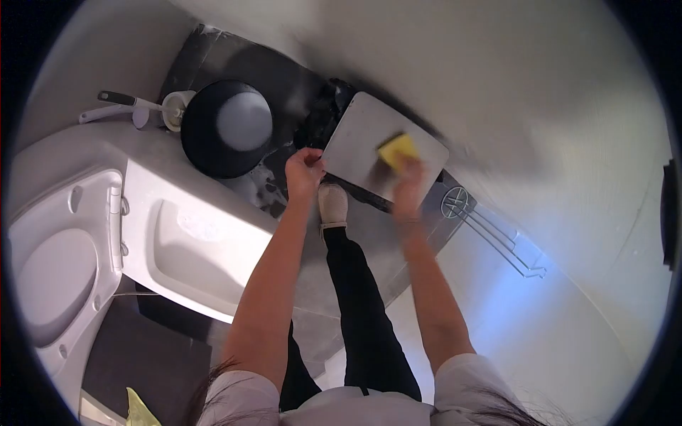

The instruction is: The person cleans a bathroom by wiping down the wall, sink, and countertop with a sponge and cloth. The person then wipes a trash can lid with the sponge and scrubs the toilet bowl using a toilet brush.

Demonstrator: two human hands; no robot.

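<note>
A flat pale rectangular board [355,135] with rounded corners lies tilted over black crumpled material near the wall. My left hand [304,172] is closed at the board's left lower corner, fingertips pinched on its edge. On the board's upper face, my right hand [410,186], a little blurred, presses a yellow sponge [396,150] with a dark side. My shoe [332,204] stands on the floor just below the board, between my hands.
A black basin [195,138] with whitish liquid stands left on the wet dark floor [245,60]. Beside it are a white holder [170,117] with brushes and a toilet [206,241] with its lid raised. A wire rack [490,234] lies at right by the wall.
</note>
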